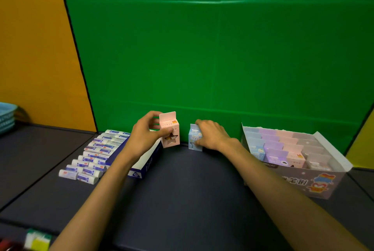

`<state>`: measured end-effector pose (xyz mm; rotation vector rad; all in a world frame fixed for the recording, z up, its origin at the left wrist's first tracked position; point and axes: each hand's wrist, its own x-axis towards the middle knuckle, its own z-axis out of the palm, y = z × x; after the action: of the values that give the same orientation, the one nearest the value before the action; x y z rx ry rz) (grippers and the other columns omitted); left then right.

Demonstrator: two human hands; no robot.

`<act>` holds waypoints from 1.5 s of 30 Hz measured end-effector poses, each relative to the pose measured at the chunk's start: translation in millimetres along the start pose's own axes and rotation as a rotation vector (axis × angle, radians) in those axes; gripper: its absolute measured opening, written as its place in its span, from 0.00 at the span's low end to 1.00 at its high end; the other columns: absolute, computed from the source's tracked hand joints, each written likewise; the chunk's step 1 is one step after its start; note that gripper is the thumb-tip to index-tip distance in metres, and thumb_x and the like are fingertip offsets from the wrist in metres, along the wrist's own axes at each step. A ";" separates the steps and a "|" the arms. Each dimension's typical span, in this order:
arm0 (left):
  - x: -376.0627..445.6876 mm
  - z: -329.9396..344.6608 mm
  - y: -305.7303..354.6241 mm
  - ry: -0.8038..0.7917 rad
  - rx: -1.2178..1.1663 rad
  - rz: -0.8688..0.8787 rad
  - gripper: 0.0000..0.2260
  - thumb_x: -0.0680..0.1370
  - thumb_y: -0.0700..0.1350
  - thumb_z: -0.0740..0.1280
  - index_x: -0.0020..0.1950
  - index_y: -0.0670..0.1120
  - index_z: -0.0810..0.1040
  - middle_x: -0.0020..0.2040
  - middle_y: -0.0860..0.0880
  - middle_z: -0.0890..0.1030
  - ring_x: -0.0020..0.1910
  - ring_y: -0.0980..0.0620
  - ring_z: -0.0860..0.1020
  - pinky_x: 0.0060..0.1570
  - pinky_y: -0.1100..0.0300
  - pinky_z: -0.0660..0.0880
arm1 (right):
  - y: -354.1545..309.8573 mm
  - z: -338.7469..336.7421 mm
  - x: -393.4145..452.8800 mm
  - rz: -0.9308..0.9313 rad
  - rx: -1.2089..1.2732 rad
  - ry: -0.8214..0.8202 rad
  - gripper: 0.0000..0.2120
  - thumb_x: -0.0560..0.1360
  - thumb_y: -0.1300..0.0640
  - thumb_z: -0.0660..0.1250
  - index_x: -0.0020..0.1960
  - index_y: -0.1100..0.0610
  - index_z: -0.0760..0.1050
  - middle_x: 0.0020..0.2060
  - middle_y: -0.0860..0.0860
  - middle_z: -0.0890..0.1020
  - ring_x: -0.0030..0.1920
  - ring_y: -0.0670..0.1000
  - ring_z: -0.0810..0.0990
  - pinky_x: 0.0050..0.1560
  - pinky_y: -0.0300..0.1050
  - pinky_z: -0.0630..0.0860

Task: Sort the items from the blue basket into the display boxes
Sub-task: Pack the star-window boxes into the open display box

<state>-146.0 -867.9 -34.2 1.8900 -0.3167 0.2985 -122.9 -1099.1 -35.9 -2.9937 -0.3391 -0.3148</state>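
**Two small cartons in hand at the back of the desk**

The left hand (144, 136) grips a pink carton (169, 130), lifted and upright. The right hand (211, 135) grips a blue carton (193, 138) standing on the desk (182, 190). The pastel display box (315, 182) sits right, the eraser box (145, 166) left, the blue basket (7, 117) far left.
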 end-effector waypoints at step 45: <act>-17.2 196.9 148.5 -0.239 -0.063 0.196 0.15 0.76 0.37 0.71 0.58 0.52 0.75 0.48 0.53 0.81 0.46 0.58 0.80 0.54 0.46 0.80 | 217.6 -125.4 -194.2 0.208 0.693 0.188 0.18 0.73 0.60 0.76 0.59 0.54 0.75 0.50 0.45 0.83 0.43 0.35 0.81 0.42 0.31 0.77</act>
<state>-205.4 -1100.6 24.9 1.8377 -0.6683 0.1904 -281.6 -1367.3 24.8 -2.2724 -0.0850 -0.3623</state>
